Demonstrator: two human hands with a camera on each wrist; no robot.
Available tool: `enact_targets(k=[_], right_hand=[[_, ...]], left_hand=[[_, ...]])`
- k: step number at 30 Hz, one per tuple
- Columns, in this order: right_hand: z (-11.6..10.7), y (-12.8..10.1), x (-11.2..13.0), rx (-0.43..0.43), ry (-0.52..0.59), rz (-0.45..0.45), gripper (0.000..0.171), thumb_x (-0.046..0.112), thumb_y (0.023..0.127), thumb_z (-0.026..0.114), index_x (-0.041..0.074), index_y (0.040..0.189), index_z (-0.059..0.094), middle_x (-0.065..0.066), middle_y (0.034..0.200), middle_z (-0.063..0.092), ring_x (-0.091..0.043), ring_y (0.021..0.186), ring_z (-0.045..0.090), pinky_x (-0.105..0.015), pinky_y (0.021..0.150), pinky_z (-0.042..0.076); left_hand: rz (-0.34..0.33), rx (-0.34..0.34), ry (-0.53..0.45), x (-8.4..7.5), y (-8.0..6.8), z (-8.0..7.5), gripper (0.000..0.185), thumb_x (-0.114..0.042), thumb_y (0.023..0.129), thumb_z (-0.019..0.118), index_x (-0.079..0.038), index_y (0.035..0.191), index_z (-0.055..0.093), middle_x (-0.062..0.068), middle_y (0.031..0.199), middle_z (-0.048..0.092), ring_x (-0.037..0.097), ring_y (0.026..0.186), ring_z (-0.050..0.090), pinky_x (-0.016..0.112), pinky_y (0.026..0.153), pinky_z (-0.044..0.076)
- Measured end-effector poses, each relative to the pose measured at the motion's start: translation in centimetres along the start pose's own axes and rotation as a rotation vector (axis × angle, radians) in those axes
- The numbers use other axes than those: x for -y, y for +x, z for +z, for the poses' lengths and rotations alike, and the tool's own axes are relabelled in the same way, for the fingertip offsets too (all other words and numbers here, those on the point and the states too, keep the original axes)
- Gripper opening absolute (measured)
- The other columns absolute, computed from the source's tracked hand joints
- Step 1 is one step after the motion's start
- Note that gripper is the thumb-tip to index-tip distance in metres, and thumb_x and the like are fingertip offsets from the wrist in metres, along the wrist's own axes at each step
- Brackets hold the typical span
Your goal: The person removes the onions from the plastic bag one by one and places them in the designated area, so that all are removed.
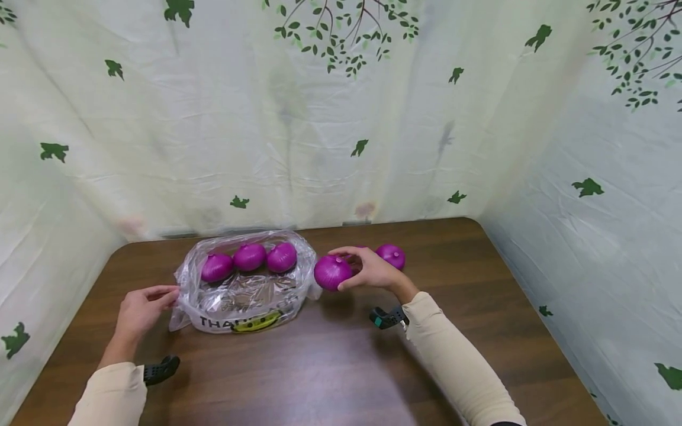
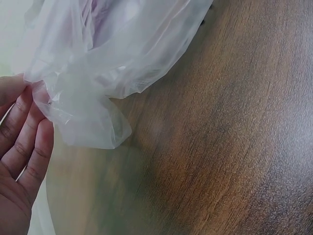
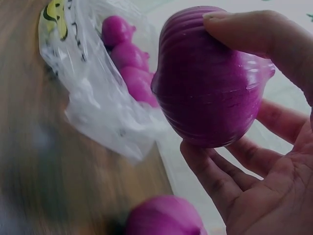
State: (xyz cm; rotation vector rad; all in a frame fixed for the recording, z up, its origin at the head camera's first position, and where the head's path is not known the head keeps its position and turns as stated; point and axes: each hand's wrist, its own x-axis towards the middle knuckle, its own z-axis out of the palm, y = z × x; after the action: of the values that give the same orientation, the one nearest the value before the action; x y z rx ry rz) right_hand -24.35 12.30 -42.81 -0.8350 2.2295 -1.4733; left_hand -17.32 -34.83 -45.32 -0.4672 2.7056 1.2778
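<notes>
A clear plastic bag (image 1: 240, 305) with printed lettering and a yellow smiley design lies spread open on the table. Three purple onions (image 1: 249, 257) sit in a row along its far side. My left hand (image 1: 140, 310) pinches the bag's left edge between thumb and fingers; the left wrist view shows the crumpled plastic (image 2: 93, 117) at the fingertips. Just right of the bag, my right hand (image 1: 370, 269) grips another purple onion (image 1: 333, 273), thumb on one side and fingers on the other. In the right wrist view this onion (image 3: 210, 78) is held above the table.
Behind the right hand, another onion (image 1: 391, 256) rests on the table, with a sliver of purple beside it, mostly hidden by the hand. The brown wooden table (image 1: 330, 367) ends at a pale curtain (image 1: 298, 148) with leaf prints, which also hangs on both sides.
</notes>
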Motion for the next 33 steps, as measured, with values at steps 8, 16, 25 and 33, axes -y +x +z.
enact_targets(k=[8, 16, 25, 33], right_hand=[[-2.1, -1.6, -0.5, -0.034, -0.009, 0.03, 0.07, 0.007, 0.071, 0.084, 0.009, 0.134, 0.055, -0.014, 0.127, 0.056, -0.03, 0.116, 0.056, -0.043, 0.096, 0.046], [-3.9, -3.1, -1.3, -0.057, -0.022, 0.037, 0.069, 0.007, 0.072, 0.084, 0.007, 0.134, 0.054, -0.014, 0.127, 0.056, -0.029, 0.113, 0.057, -0.041, 0.094, 0.048], [-5.6, -5.5, -2.3, -0.158, -0.018, 0.072, 0.069, 0.008, 0.074, 0.083, 0.007, 0.135, 0.053, -0.017, 0.129, 0.054, -0.033, 0.116, 0.054, -0.044, 0.094, 0.047], [-7.1, -7.3, -2.8, -0.21, 0.024, 0.09, 0.069, 0.003, 0.074, 0.081, 0.004, 0.136, 0.051, -0.019, 0.132, 0.053, -0.034, 0.118, 0.052, -0.041, 0.095, 0.047]], left_hand=[[0.017, -0.006, 0.005, -0.1, -0.3, -0.2, 0.057, -0.04, 0.097, 0.055, 0.008, 0.127, 0.056, 0.03, 0.119, 0.058, 0.043, 0.106, 0.055, 0.056, 0.088, 0.044], [0.015, -0.004, 0.01, 0.1, -0.3, -0.3, 0.058, -0.041, 0.097, 0.055, 0.008, 0.127, 0.056, 0.03, 0.118, 0.059, 0.045, 0.108, 0.055, 0.058, 0.088, 0.044], [0.007, -0.004, 0.007, 0.0, -0.2, -0.3, 0.056, -0.039, 0.097, 0.056, 0.008, 0.127, 0.055, 0.029, 0.118, 0.059, 0.043, 0.106, 0.055, 0.056, 0.089, 0.045], [0.003, -0.009, 0.001, -0.1, -0.3, -0.2, 0.055, -0.038, 0.097, 0.056, 0.008, 0.128, 0.055, 0.03, 0.12, 0.058, 0.044, 0.108, 0.054, 0.057, 0.09, 0.044]])
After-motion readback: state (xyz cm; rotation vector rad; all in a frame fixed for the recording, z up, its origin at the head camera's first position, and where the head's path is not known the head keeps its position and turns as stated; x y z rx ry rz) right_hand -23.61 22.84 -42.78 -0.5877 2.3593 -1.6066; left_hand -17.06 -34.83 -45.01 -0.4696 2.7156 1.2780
